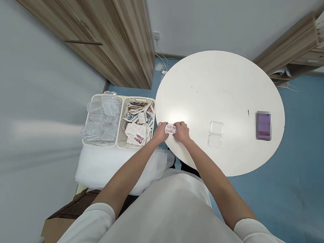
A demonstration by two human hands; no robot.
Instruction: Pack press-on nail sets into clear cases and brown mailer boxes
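Between both hands, over the left edge of the white round table (219, 88), is a small white card with rows of pink-red ovals (170, 128). My left hand (160, 133) is closed on the card's left end, and my right hand (182, 132) is closed on its right end. To the right, a clear plastic case (215, 134) lies opened flat on the tabletop, its two halves one above the other. Left of my left hand, a cream basket (120, 143) holds a loose pile of printed cards (137, 129), some with similar dark red ovals.
Beside the card basket, another cream basket (83, 141) is heaped with clear plastic cases (103, 115). A purple, blurred-out object (263, 126) lies at the table's right. White wrapping sheet (117, 166) and a brown carton (58, 226) are at lower left. A wooden cabinet (122, 37) stands behind the baskets.
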